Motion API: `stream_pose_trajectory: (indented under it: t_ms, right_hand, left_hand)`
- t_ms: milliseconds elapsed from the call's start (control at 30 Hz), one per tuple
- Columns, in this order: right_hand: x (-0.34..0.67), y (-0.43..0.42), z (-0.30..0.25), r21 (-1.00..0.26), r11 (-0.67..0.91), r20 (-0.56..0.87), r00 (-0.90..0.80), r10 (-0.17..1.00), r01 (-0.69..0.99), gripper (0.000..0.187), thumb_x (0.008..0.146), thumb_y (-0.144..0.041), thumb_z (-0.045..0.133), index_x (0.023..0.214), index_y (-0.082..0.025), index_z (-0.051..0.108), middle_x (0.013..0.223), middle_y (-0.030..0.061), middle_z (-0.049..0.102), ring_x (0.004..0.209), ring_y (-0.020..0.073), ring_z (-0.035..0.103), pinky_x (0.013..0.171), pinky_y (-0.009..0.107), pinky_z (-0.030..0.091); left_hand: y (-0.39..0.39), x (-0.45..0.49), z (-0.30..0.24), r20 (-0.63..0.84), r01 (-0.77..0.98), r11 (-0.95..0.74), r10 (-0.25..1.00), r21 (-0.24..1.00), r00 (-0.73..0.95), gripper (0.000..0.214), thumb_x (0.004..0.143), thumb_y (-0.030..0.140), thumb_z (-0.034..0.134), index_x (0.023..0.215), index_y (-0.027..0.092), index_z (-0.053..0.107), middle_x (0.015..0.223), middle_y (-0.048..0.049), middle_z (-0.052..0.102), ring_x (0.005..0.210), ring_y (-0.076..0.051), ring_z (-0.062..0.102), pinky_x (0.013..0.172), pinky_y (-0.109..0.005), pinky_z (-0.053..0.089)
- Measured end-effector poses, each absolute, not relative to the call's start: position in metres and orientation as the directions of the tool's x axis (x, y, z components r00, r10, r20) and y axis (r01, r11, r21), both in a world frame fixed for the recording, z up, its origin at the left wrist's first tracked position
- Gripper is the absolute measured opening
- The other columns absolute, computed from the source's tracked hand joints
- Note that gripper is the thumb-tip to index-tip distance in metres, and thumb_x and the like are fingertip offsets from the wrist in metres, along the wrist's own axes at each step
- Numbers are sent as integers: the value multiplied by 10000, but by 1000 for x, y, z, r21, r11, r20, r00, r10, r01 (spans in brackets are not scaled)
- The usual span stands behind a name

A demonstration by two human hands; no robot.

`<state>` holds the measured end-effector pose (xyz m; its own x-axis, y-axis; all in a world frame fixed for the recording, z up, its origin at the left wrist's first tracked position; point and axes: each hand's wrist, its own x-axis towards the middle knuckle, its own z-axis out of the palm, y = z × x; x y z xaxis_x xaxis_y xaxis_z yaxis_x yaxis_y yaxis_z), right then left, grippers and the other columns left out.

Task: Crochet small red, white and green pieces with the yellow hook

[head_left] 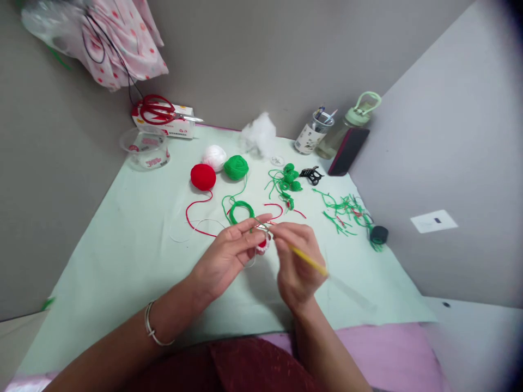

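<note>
My left hand (229, 253) pinches a small red and white crochet piece (262, 244) above the pale green table cover (122, 256). My right hand (295, 261) is closed round a yellow crochet hook (308, 261) whose tip meets the piece. Red yarn (196, 215) and white yarn trail from the piece back toward a red yarn ball (203, 177) and a white yarn ball (214, 157). A green yarn ball (236, 167) lies beside them, with a loop of green yarn (240, 209) just behind my hands.
Small green crochet pieces (289, 177), green yarn scraps (345, 209), a black hair clip (311, 175) and a black spool (379, 234) lie to the right. At the back stand red scissors (157, 109) on a box, a plastic cup (146, 148), stuffing (259, 132), a pen jar (312, 132), a bottle (351, 128), a phone (348, 151).
</note>
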<state>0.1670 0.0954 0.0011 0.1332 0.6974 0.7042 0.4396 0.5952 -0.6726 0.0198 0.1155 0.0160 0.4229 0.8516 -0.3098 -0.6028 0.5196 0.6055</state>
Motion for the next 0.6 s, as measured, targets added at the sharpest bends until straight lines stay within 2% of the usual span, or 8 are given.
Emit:
stream_pose_trajectory:
  t_ms: [67, 167, 233, 400, 600]
  right_hand:
    - [172, 99, 7, -810, 529, 580, 215, 786, 251, 210, 1010, -181, 604, 1013, -257, 800, 889, 46, 740, 744, 172, 675, 649, 334, 577]
    - [177, 104, 12, -898, 439, 430, 196, 881, -3, 203, 1013, -294, 622, 908, -224, 781, 845, 45, 719, 633, 144, 619, 560, 306, 531]
    - [176, 105, 10, -915, 403, 397, 136, 907, -15, 179, 1003, -313, 649, 933, -233, 793, 847, 39, 719, 666, 148, 634, 612, 321, 550]
    - [170, 103, 5, -905, 420, 424, 118, 898, 62, 141, 991, -300, 682, 992, -265, 818, 987, 70, 800, 967, 220, 722, 758, 362, 595]
    - [174, 105, 5, -923, 363, 351, 105, 930, -129, 136, 995, -286, 686, 1010, -283, 821, 959, 30, 810, 749, 145, 679, 680, 297, 576]
  left_hand:
    - [119, 15, 16, -295, -618, 514, 855, 594, 428, 279, 797, 215, 881, 1071, 176, 844, 838, -2, 660, 735, -79, 546, 760, -207, 469]
    - [120, 13, 18, -249, -602, 444, 890, 663, 383, 285, 800, 211, 871, 1084, 204, 845, 797, 14, 628, 756, -97, 555, 781, -231, 463]
    - [118, 16, 18, -237, -570, 408, 906, 714, 351, 352, 806, 213, 866, 1155, 238, 827, 814, 16, 639, 803, -120, 585, 830, -266, 470]
    - [113, 20, 18, -212, -506, 306, 949, 807, 235, 487, 776, 185, 895, 1239, 281, 781, 855, 35, 617, 859, -129, 601, 889, -293, 495]
    - [112, 15, 18, -187, -463, 301, 943, 834, 276, 477, 786, 214, 904, 1242, 283, 785, 874, 30, 641, 881, -130, 639, 881, -277, 519]
